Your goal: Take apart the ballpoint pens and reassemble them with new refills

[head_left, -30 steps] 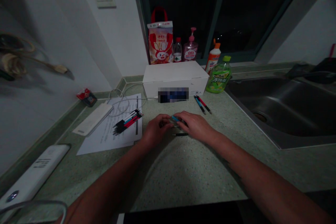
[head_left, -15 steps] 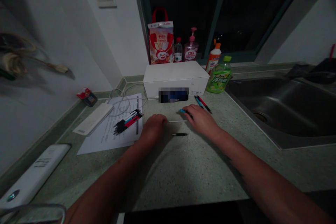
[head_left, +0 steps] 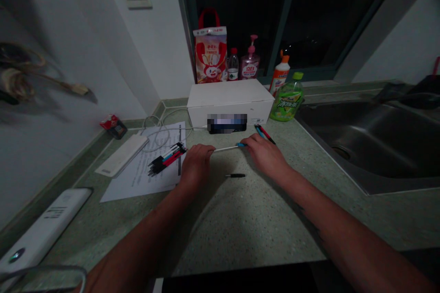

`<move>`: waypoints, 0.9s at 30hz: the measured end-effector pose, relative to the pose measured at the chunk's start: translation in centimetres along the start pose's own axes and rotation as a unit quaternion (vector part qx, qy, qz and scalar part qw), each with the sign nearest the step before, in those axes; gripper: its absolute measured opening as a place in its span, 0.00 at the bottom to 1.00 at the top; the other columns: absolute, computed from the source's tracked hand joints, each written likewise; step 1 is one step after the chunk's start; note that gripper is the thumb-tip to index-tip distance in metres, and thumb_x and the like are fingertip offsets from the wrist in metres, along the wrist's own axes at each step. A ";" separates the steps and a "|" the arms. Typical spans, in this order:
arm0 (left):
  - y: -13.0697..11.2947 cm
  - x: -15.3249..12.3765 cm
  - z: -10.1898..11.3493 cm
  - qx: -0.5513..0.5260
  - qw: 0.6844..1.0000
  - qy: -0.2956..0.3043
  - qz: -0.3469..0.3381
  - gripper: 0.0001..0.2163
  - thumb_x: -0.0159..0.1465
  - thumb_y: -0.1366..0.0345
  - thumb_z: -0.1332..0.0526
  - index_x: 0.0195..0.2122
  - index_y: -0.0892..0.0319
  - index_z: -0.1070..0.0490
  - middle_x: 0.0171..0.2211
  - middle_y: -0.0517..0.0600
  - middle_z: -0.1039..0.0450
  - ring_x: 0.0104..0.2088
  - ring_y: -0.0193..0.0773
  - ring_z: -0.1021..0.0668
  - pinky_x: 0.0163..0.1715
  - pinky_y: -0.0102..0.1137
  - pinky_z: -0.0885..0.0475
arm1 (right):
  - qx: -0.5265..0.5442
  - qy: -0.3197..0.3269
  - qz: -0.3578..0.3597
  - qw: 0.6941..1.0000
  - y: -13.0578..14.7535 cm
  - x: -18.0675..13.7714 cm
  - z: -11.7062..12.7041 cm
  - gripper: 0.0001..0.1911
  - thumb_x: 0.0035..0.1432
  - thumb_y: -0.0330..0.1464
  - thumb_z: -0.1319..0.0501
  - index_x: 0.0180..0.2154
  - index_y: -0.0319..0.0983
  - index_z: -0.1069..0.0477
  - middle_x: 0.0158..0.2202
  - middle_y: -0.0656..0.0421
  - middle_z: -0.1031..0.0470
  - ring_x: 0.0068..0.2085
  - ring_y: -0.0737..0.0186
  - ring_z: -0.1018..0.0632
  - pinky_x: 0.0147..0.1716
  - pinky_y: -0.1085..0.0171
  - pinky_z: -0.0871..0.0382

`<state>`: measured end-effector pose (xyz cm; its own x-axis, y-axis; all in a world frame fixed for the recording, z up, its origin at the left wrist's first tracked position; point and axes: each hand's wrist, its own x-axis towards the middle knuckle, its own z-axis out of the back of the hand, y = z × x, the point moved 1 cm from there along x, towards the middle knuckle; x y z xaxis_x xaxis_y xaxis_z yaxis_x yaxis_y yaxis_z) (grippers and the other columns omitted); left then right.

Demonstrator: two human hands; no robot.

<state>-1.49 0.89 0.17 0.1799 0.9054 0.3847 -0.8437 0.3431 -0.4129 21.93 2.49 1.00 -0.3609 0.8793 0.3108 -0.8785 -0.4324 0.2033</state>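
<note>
In front of the white box (head_left: 228,95), the left hand (head_left: 196,165) pinches a thin white rod (head_left: 226,149) that meets the blue barrel (head_left: 241,144) pinched by the right hand (head_left: 265,154). Behind the box, a pink pump bottle (head_left: 250,66) reads 立白; to its right, the green bottle's (head_left: 287,103) lettering is blurred.

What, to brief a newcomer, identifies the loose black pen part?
On the counter left of the sink, look between left hand and right hand. Nearer the viewer lies the black pen part, pale tip leftward; unlike the pens bunched on paper, it lies alone.
</note>
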 end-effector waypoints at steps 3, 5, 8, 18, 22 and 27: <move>0.1 0.0 0.0 0.003 1.000 -0.002 0.003 0.14 0.71 0.67 0.49 0.44 0.61 0.22 0.41 0.54 0.23 0.43 0.45 0.25 0.47 0.38 0.32 | -0.009 0.004 0.004 1.000 0.1 0.0 0.0 0.16 0.70 0.24 0.47 0.51 0.41 0.25 0.47 0.53 0.27 0.44 0.54 0.25 0.43 0.59 0.32; 0.0 0.1 0.1 0.003 1.000 0.004 0.001 0.14 0.71 0.67 0.49 0.43 0.60 0.22 0.41 0.54 0.23 0.43 0.45 0.25 0.47 0.38 0.32 | -0.011 0.013 0.004 1.000 0.2 0.0 0.0 0.15 0.70 0.24 0.46 0.51 0.41 0.25 0.46 0.54 0.27 0.44 0.55 0.24 0.44 0.60 0.32; -0.4 0.0 0.0 0.003 0.999 0.029 -0.017 0.13 0.71 0.68 0.48 0.42 0.59 0.22 0.40 0.53 0.22 0.43 0.45 0.24 0.46 0.38 0.32 | 0.002 0.027 0.022 0.999 0.6 0.0 -0.1 0.13 0.71 0.26 0.45 0.51 0.41 0.25 0.45 0.55 0.26 0.46 0.55 0.25 0.46 0.60 0.33; -1.0 -0.9 -0.2 -0.026 0.994 -0.065 -0.082 0.16 0.67 0.63 0.38 0.56 0.57 0.30 0.54 0.55 0.27 0.55 0.47 0.28 0.57 0.42 0.34 | 0.047 0.050 0.064 0.996 1.3 -0.5 -0.7 0.25 0.67 0.22 0.46 0.61 0.48 0.33 0.48 0.56 0.27 0.46 0.57 0.24 0.43 0.64 0.32; -1.8 -1.2 -0.2 -0.042 0.986 0.016 -0.159 0.09 0.66 0.62 0.37 0.46 0.57 0.25 0.46 0.53 0.23 0.48 0.45 0.25 0.51 0.41 0.32 | 0.097 0.001 0.027 0.995 0.6 -0.3 -1.0 0.28 0.67 0.23 0.48 0.65 0.43 0.40 0.54 0.52 0.29 0.49 0.55 0.25 0.46 0.61 0.30; -2.3 -1.4 -1.0 -0.019 0.972 0.134 -0.195 0.05 0.63 0.66 0.35 0.40 0.55 0.22 0.49 0.51 0.24 0.51 0.47 0.26 0.52 0.42 0.33 | 0.106 -0.003 0.035 0.994 0.6 -0.2 -0.6 0.24 0.67 0.22 0.49 0.61 0.42 0.35 0.51 0.53 0.29 0.50 0.54 0.25 0.47 0.60 0.30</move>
<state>0.70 -0.89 -0.22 0.6110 0.7360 0.2913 -0.6671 0.6769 -0.3111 21.27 2.20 0.50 -0.4171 0.8445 0.3359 -0.7649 -0.5258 0.3722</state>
